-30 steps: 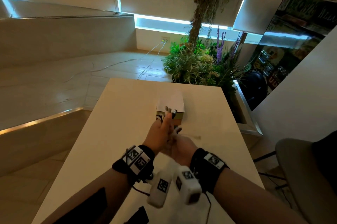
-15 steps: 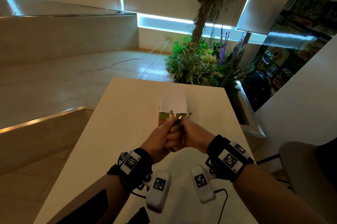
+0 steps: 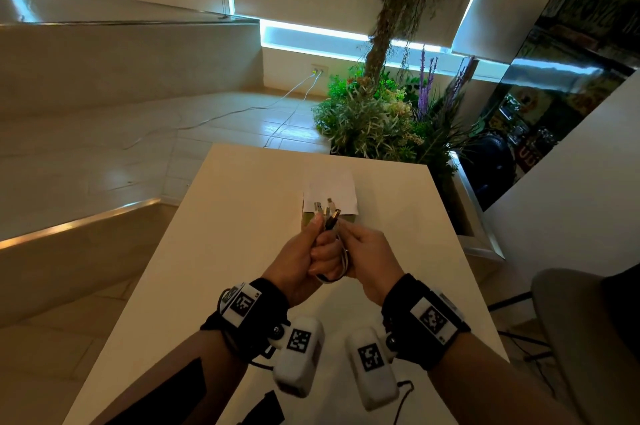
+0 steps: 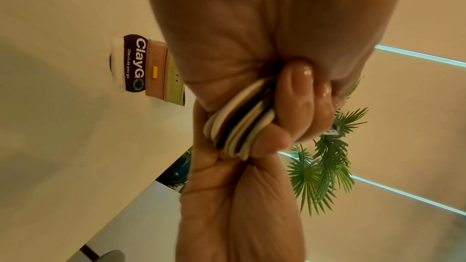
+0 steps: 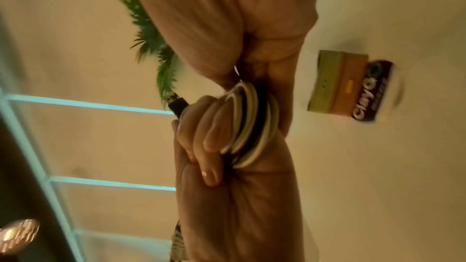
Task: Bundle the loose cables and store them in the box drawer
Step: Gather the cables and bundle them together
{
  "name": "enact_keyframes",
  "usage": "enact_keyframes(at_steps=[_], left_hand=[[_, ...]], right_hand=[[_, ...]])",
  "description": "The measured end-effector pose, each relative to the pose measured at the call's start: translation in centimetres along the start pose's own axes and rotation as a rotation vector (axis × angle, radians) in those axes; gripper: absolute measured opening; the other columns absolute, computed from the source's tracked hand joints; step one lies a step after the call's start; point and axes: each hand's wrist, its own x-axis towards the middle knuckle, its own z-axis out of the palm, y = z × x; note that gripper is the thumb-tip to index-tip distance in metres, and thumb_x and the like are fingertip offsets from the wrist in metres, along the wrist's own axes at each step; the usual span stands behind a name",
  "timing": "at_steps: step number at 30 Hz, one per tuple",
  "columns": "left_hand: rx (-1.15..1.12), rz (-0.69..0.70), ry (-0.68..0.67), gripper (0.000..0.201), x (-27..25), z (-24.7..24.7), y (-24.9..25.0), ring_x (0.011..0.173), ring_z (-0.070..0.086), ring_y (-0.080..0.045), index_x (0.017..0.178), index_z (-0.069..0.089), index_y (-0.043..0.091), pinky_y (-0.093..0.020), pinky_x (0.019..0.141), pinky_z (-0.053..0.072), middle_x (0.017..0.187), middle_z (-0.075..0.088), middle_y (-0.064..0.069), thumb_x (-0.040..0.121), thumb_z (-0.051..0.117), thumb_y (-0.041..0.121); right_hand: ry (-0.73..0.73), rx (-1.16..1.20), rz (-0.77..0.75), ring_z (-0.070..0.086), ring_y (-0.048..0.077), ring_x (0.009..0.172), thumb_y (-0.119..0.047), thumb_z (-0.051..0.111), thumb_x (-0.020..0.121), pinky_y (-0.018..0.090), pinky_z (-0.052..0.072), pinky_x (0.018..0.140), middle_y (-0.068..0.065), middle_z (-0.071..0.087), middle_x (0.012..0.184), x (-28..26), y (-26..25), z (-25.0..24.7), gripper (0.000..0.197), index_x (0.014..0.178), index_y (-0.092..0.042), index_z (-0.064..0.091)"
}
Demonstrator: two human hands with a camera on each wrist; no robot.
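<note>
While both hands meet above the table (image 3: 221, 251), the left hand (image 3: 298, 265) is fisted round a coil of white and dark cables (image 3: 337, 262), thumb pressed along the top. The right hand (image 3: 369, 262) closes on the same coil from the other side — its fingers (image 5: 209, 138) curl over the looped strands, touching the left hand's knuckles. Out of the top of the grip poke several plug ends (image 3: 327, 211), pointing away from the body, so the bundle's long axis runs forward. Straight beyond those plugs, just past the grip on the table, sits the box (image 3: 329, 196) — white on top, its greenish face toward the hands. Whether its drawer stands open is unclear. Neither hand looks nearer the box.
</note>
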Motion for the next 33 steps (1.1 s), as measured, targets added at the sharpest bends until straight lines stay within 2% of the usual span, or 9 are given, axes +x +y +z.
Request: enact_keyframes(at_steps=[4, 9, 12, 17, 22, 25, 29, 31, 33], left_hand=[[-0.013, -0.075, -0.037, 0.041, -0.2, -1.1, -0.3, 0.034, 0.018, -0.006, 0.059, 0.042, 0.019, -0.02, 0.04, 0.025, 0.043, 0.037, 0.011, 0.089, 0.039, 0.048], [-0.035, -0.181, -0.179, 0.039, -0.3, -2.5, 0.0, 0.035, 0.018, -0.007, 0.064, 0.044, 0.019, -0.021, 0.04, 0.022, 0.048, 0.025, 0.009, 0.086, 0.054, 0.05], [-0.051, -0.249, -0.237, 0.038, -0.1, -2.9, 0.3, 0.034, 0.018, -0.007, 0.063, 0.044, 0.02, -0.02, 0.04, 0.022, 0.048, 0.023, 0.009, 0.087, 0.053, 0.049], [-0.039, -0.317, -0.277, 0.038, 1.1, -3.9, 0.3, 0.033, 0.021, -0.006, 0.062, 0.047, 0.02, -0.015, 0.04, 0.038, 0.048, 0.024, 0.009, 0.086, 0.052, 0.05], [0.033, -0.358, -0.182, 0.042, 3.2, -4.8, 0.0, 0.03, 0.036, -0.002, 0.063, 0.048, 0.016, -0.017, 0.043, 0.039, 0.043, 0.041, 0.009, 0.088, 0.047, 0.05], [0.202, -0.366, -0.037, 0.047, 4.8, -5.4, -0.5, 0.034, 0.039, -0.009, 0.062, 0.046, 0.011, -0.021, 0.046, 0.036, 0.044, 0.048, 0.003, 0.087, 0.039, 0.051], [0.492, -0.356, 0.076, 0.063, 7.1, -6.7, -1.4, 0.047, 0.054, -0.017, 0.061, 0.055, 0.0, -0.035, 0.07, 0.046, 0.053, 0.063, -0.006, 0.089, 0.042, 0.056], [0.618, -0.329, 0.151, 0.06, 8.1, -6.6, -1.8, 0.044, 0.055, -0.014, 0.057, 0.06, 0.007, -0.028, 0.06, 0.047, 0.052, 0.065, -0.005, 0.092, 0.041, 0.051], [0.777, -0.233, 0.263, 0.054, 9.0, -6.8, -2.3, 0.046, 0.058, -0.016, 0.063, 0.064, 0.004, -0.026, 0.053, 0.049, 0.055, 0.066, -0.008, 0.091, 0.046, 0.047]], right_hand=[[-0.191, -0.262, 0.03, 0.059, 0.015, 0.068, -0.005, 0.036, 0.098, 0.035, 0.052, 0.069, 0.006, 0.06, 0.075, 0.0, -0.9, -0.2, 0.029, 0.094, -0.004, 0.065], [-0.439, 0.036, 0.315, 0.068, 0.014, 0.08, -0.018, 0.036, 0.099, 0.026, 0.06, 0.072, 0.009, 0.064, 0.092, -0.3, -1.8, -2.0, 0.026, 0.107, -0.011, 0.06], [-0.499, 0.025, 0.297, 0.066, 0.02, 0.101, -0.017, 0.039, 0.099, 0.029, 0.057, 0.081, 0.007, 0.066, 0.11, -0.5, -1.0, -2.8, 0.029, 0.123, -0.017, 0.055], [-0.392, -0.029, 0.223, 0.064, 0.026, 0.106, -0.012, 0.04, 0.098, 0.039, 0.054, 0.091, 0.012, 0.065, 0.116, -0.1, 0.8, -3.2, 0.03, 0.121, -0.019, 0.058], [-0.242, 0.055, 0.241, 0.066, 0.034, 0.101, -0.012, 0.05, 0.093, 0.047, 0.054, 0.089, 0.019, 0.068, 0.113, 1.4, 2.6, -3.9, 0.025, 0.115, -0.01, 0.063], [-0.143, 0.032, 0.206, 0.071, 0.027, 0.089, -0.008, 0.054, 0.091, 0.038, 0.059, 0.075, 0.01, 0.076, 0.094, 2.6, 3.7, -4.3, 0.021, 0.106, -0.01, 0.068], [-0.06, 0.007, 0.178, 0.065, 0.025, 0.066, -0.005, 0.051, 0.091, 0.038, 0.057, 0.072, 0.009, 0.065, 0.063, 4.3, 4.9, -4.9, 0.026, 0.072, -0.009, 0.068], [-0.036, 0.011, 0.178, 0.061, 0.027, 0.064, -0.003, 0.05, 0.09, 0.036, 0.055, 0.069, 0.017, 0.058, 0.063, 5.2, 5.5, -5.4, 0.027, 0.065, -0.007, 0.062], [0.022, 0.028, 0.189, 0.064, 0.027, 0.068, 0.0, 0.05, 0.09, 0.035, 0.056, 0.068, 0.018, 0.064, 0.07, 6.0, 6.2, -6.0, 0.023, 0.075, -0.004, 0.067]])
